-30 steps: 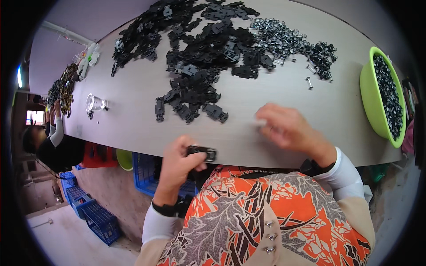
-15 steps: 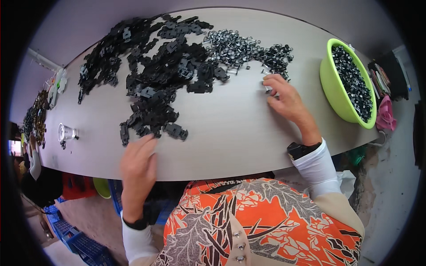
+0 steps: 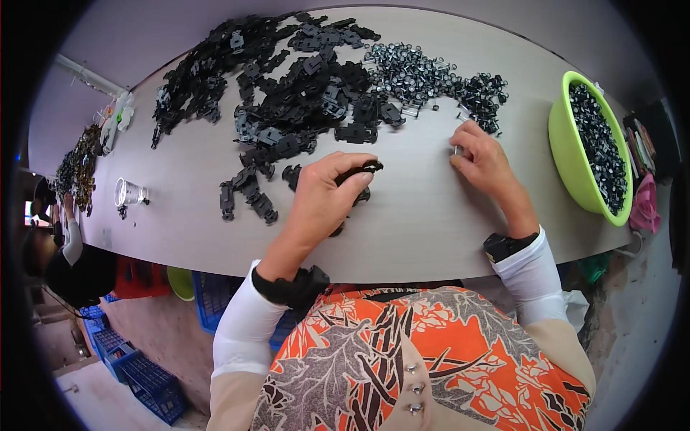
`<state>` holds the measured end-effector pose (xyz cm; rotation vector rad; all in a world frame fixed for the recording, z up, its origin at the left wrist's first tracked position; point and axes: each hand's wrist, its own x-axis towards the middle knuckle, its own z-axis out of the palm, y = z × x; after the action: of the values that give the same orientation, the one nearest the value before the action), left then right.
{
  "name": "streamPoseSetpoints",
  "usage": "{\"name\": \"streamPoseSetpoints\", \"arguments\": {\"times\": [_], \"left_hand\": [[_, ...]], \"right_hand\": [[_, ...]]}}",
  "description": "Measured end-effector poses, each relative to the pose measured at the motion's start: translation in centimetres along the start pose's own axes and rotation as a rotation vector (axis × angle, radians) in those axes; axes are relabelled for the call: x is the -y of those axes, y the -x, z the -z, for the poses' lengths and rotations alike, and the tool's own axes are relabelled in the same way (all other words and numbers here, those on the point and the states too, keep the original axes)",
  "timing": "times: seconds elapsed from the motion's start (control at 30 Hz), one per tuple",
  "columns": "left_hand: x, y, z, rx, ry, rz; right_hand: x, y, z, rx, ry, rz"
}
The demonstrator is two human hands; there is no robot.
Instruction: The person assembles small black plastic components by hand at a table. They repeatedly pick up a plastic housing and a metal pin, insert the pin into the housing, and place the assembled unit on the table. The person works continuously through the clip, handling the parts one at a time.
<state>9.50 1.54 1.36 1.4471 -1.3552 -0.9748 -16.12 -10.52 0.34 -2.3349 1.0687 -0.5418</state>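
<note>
My left hand (image 3: 323, 194) is closed around a black plastic toy-car chassis (image 3: 365, 167), thumb and fingers pinching it above the table. More black pieces show below and beside this hand, partly hidden by it. Farther right, my right hand (image 3: 489, 159) pinches a small silver wheel axle (image 3: 458, 150) between thumb and fingertips; the fingers hide much of it. Beyond my left hand spreads a large heap of black and dark grey chassis (image 3: 295, 100). A pile of silver and black wheel axles (image 3: 413, 68) lies beyond my right hand.
A lime-green tub (image 3: 568, 169) full of wheel axles stands at the table's right end. A clear cup (image 3: 128, 192) lies at the left. Farther left, another person's arm (image 3: 72, 241) reaches toward a pile of small parts (image 3: 79, 169). Blue crates (image 3: 151, 391) are below.
My left hand has moved right and away from the table's front edge, and now holds a chassis. Several chassis have shifted toward the middle. My right hand still pinches an axle.
</note>
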Motion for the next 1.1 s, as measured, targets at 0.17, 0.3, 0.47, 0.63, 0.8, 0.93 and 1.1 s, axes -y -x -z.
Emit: {"name": "streamPoseSetpoints", "arguments": {"times": [0.17, 0.3, 0.47, 0.63, 0.8, 0.93, 1.1], "left_hand": [[2.1, -1.9, -0.8, -0.053, 0.156, -0.059], [-0.3, -1.9, -1.6, 0.012, 0.208, -0.016], [-1.5, -2.5, -1.8, 0.169, 0.089, 0.022], [-1.1, -3.0, -2.2, 0.228, 0.305, 0.083], [-1.0, -3.0, -2.0, 0.423, 0.899, 0.47], [0.0, -2.4, -3.4, 0.406, 0.952, 0.528], [0.0, -1.9, -4.1, 0.404, 1.006, 0.553]], "right_hand": [[2.0, 0.5, -0.8, -0.088, -0.25, 0.106], [4.9, 0.9, -1.0, -0.146, -0.349, 0.249], [6.9, 0.8, -1.3, -0.265, -0.252, 0.44], [6.3, 0.2, -2.1, -0.311, -0.145, 0.506], [6.2, 0.9, -1.8, -0.296, -0.22, 0.455], [6.4, 1.3, -1.7, -0.238, -0.174, 0.454], [6.0, 2.3, -1.0, -0.16, -0.191, 0.42]]}}
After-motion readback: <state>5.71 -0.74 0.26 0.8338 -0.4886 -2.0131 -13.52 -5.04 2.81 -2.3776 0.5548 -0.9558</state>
